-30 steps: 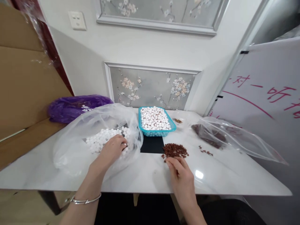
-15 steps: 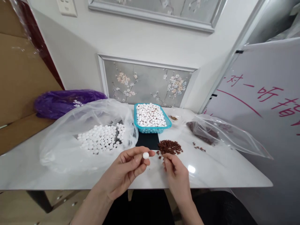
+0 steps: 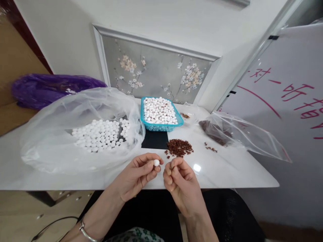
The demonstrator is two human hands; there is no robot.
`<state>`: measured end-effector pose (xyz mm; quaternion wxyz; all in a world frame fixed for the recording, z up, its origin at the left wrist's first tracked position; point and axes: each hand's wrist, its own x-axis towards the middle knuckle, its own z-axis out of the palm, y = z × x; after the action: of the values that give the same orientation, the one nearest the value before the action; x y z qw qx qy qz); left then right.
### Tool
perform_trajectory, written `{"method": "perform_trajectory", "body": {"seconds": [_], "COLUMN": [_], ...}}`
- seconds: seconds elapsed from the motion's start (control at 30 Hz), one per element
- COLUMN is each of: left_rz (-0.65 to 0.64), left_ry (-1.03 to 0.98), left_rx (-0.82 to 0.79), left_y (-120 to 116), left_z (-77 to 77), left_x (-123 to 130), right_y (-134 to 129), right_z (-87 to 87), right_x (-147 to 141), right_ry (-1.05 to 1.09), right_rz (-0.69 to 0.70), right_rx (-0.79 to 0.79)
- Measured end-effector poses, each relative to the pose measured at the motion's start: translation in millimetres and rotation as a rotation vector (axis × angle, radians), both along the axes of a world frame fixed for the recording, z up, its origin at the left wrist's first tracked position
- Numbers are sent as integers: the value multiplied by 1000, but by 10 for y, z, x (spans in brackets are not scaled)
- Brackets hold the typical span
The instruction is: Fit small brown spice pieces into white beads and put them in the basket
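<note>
A small white ball (image 3: 156,162) is pinched between the thumb and fingers of my left hand (image 3: 141,173), above the front of the table. Close by on the right, my right hand (image 3: 183,181) is closed with thumb and forefinger pressed together; what sits in the pinch is too small to make out. Just beyond the right hand lies a heap of small reddish-brown pieces (image 3: 179,148). A clear plastic bag (image 3: 50,134) on the left holds many loose white balls (image 3: 98,134). Behind the hands, a turquoise basket (image 3: 161,127) is full of similar balls, some with brown bits among them.
At the right lies a zip bag (image 3: 217,132) of brown material, with a few stray pieces (image 3: 210,148) in front. A black mat (image 3: 155,139) lies by the basket. A purple bag (image 3: 55,89) is at the back left. A whiteboard (image 3: 277,141) stands right of the white table (image 3: 227,174).
My right hand has come back from the edge of the brown heap and now turns its pinched fingers up near the ball. The left hand keeps holding the ball. The view has tilted down.
</note>
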<state>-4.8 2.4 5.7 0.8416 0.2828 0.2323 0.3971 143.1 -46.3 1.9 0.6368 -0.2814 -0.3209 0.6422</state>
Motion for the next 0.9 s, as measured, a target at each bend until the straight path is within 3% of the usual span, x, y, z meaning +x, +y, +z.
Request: {"method": "perform_trajectory", "body": {"seconds": [0.17, 0.4, 0.9], "left_rz": [-8, -12, -5], "left_ry": [15, -10, -10], "left_rx": [-23, -4, 103], "left_y": [-5, -10, -20], "left_z": [-12, 5, -55], "left_x": [-6, 9, 13], "right_y": [-14, -6, -52], "right_z": [7, 50, 143], "right_x": [-78, -135, -162], "right_ry": [-128, -395, -644], "right_rz": [-56, -240, -293], "right_rx": [22, 88, 196]}}
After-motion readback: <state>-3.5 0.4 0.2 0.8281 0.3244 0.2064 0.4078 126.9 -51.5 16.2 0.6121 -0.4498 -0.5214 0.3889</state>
